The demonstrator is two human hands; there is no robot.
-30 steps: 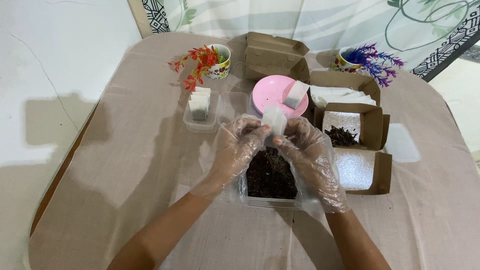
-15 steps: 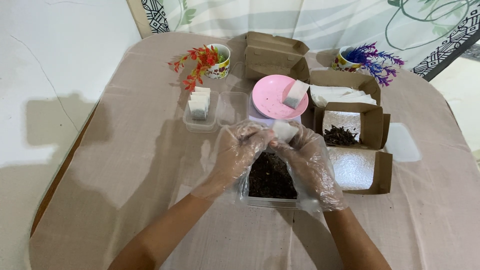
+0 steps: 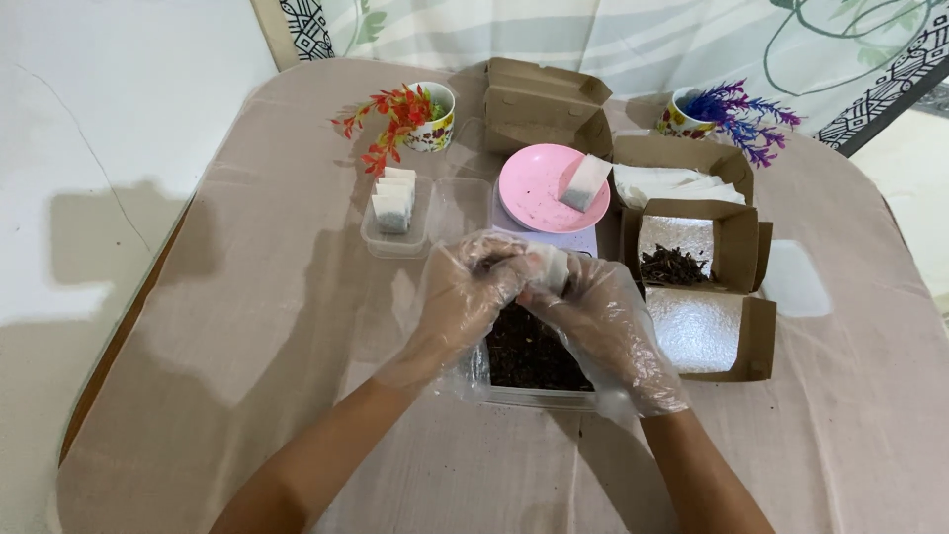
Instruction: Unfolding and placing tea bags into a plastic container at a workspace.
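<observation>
Both my hands wear clear plastic gloves and meet over a clear tub of dark loose tea [image 3: 534, 358]. My left hand [image 3: 465, 297] and my right hand [image 3: 598, 321] together pinch a small white tea bag [image 3: 550, 267] between their fingertips, just above the tub's far edge. The bag is mostly hidden by my fingers. Behind it a pink plate [image 3: 539, 188] on a small scale carries another white tea bag [image 3: 585, 183].
A clear tray [image 3: 397, 242] of filled tea bags sits at the left. Brown boxes stand at the right: one with white bags [image 3: 672, 180], one foil-lined with dark leaves [image 3: 682, 259]. A closed box [image 3: 542, 104] and two cups with plastic flowers, red [image 3: 431, 117] and purple [image 3: 692, 119], stand at the back.
My hands have lowered the tea bag from above the pink plate's near edge toward the tub and closed more tightly around it.
</observation>
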